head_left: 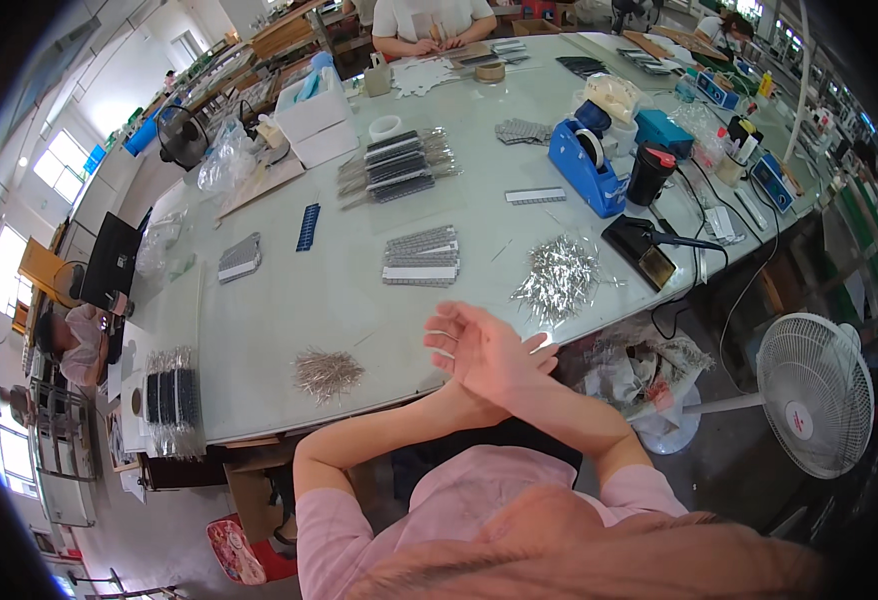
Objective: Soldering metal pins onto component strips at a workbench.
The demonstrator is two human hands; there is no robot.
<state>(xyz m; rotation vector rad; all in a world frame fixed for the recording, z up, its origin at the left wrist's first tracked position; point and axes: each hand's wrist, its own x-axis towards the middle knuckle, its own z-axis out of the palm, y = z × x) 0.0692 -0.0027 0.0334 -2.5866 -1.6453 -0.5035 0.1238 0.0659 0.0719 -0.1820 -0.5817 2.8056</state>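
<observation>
I am holding my bare hands crossed over the near edge of the table (pixel 259 350). My right hand (pixel 477 350) is lying uppermost, fingers loosely parted and gripping nothing. My left hand (pixel 541 352) is mostly hiding behind it, only some fingers showing, so I cannot tell whether it is holding anything.

The stack of grey strips (pixel 421 255) is resting just beyond my right hand, farther in from the near edge. Close to that edge, the heap of silver pins (pixel 559 278) is lying to my right and the heap of brownish wires (pixel 329 374) to my left.

If I am uncrossing carelessly, a forearm could be sweeping loose pins off the near edge or knocking the strips askew. The black cable (pixel 701 262) is hanging past the edge on the right; a snag there could be dragging the black stand (pixel 641 250).

The white fan (pixel 816 395) is carrying a hub label (pixel 798 421), too small for me to read; I am making out no legible writing on the strips.
</observation>
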